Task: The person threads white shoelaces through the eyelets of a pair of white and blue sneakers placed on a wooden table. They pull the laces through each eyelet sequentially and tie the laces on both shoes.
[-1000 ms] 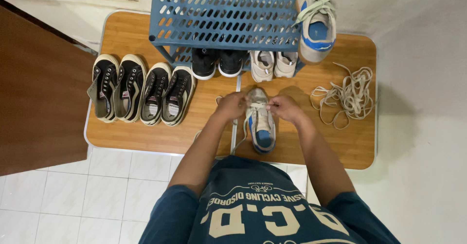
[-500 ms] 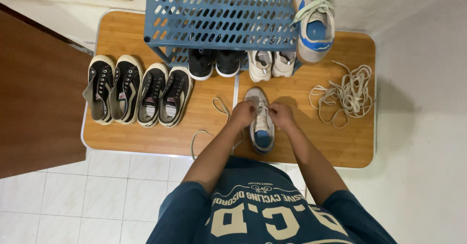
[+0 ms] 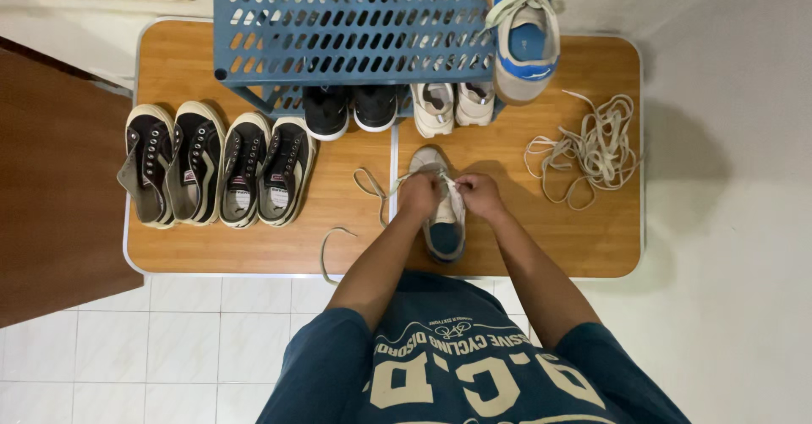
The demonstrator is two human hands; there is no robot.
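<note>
At centre frame, on the wooden table point(image 3: 254, 246), left hand point(image 3: 420, 196) and right hand point(image 3: 479, 196) both pinching the lace point(image 3: 370, 189) over the white-and-blue sneaker point(image 3: 442, 229).

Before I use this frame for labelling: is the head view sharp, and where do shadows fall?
Head view: sharp enough to show the eyelets on the dark shoes; the light is even, without glare; a soft shadow lies right of the wooden table; both hands, left hand and right hand, on the pale sneaker, show little blur.
</note>
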